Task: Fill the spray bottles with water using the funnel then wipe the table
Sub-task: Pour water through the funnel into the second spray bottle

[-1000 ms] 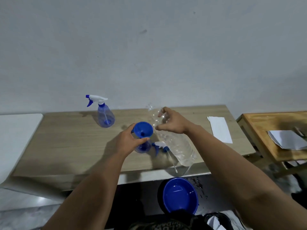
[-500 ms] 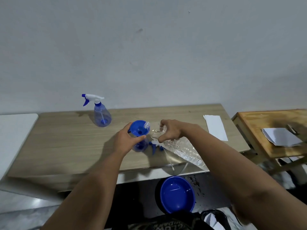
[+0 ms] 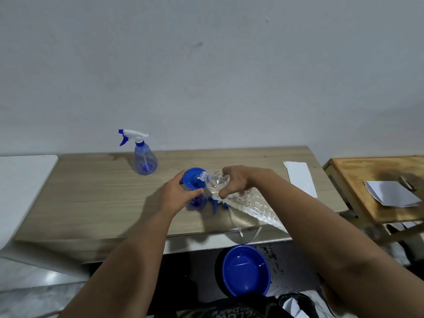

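Funnel (image 3: 194,179), blue, sits in the neck of an open spray bottle (image 3: 196,201) near the middle of the wooden counter (image 3: 96,198). The left hand (image 3: 174,195) steadies them, its fingers (image 3: 196,192) curled round the bottle just under the funnel's bowl. The right hand (image 3: 234,180) grasps a clear plastic water bottle (image 3: 243,198) near its neck, thumb and fingers wrapped round it; the bottle is tipped steeply so that its open mouth rests over the funnel's rim while its base points back toward the counter's near edge. Just right of the open bottle, under the clear one, lies a detached spray head (image 3: 218,200) with its thin dip tube (image 3: 236,223) trailing toward the counter's edge. A second spray bottle (image 3: 145,160), its trigger top fitted, stands upright near the back left of the counter, well apart from the hands. A white folded cloth or paper (image 3: 299,177) lies at the counter's right end. Below the near edge sits a blue basin (image 3: 245,270) holding some water.
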Motion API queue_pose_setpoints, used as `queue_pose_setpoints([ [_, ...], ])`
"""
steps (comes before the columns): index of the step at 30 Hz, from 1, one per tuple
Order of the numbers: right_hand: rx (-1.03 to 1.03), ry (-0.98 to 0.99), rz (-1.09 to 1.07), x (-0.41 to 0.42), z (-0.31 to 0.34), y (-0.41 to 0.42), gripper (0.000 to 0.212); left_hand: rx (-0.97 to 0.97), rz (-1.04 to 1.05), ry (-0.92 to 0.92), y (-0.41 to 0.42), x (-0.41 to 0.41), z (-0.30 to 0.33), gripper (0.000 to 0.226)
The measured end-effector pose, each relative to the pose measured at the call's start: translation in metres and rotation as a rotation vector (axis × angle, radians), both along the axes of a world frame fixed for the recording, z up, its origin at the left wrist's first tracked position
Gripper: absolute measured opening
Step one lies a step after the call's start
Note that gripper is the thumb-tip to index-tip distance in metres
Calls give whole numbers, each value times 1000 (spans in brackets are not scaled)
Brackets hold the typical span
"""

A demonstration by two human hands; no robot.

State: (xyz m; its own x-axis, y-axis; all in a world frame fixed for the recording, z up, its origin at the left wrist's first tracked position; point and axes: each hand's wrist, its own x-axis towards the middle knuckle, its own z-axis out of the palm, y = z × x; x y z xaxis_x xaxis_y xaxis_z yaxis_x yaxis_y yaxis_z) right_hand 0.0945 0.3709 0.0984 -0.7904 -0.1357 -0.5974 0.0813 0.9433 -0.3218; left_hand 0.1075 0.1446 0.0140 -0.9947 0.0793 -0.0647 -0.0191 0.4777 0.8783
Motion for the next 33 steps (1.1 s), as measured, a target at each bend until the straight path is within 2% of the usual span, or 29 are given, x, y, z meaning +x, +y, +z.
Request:
queue_pose_setpoints([
  [5, 19, 19, 23, 1, 0, 0, 80, 5, -10, 5, 0, 1, 3, 60],
  [8, -39, 25, -8, 5, -1, 3, 79, 11, -13, 5, -1, 1, 3, 61],
  [11, -131, 76, -51, 12, -10, 11, 78, 15, -16, -10, -1, 1, 2, 67],
  [13, -207, 156, -80, 18, -18, 18, 69, 11, -13, -16, -2, 1, 2, 71],
  [17, -470, 311, -215, 34, -32, 30, 54, 15, -14, -31, -1, 3, 7, 77],
  [22, -679, 501, -392, 39, -30, 42, 57, -43, -43, -89, -5, 3, 6, 116],
  [26, -812, 643, -530, 22, -19, 51, 61, -53, -73, -146, -13, 2, -9, 130],
  [28, -845, 719, -589, 8, -16, 55, 60, -68, -91, -183, -15, -1, -18, 124],
  [33, -847, 847, -700, -34, -22, 58, 66, -62, -103, -238, -4, -5, -23, 86],
])
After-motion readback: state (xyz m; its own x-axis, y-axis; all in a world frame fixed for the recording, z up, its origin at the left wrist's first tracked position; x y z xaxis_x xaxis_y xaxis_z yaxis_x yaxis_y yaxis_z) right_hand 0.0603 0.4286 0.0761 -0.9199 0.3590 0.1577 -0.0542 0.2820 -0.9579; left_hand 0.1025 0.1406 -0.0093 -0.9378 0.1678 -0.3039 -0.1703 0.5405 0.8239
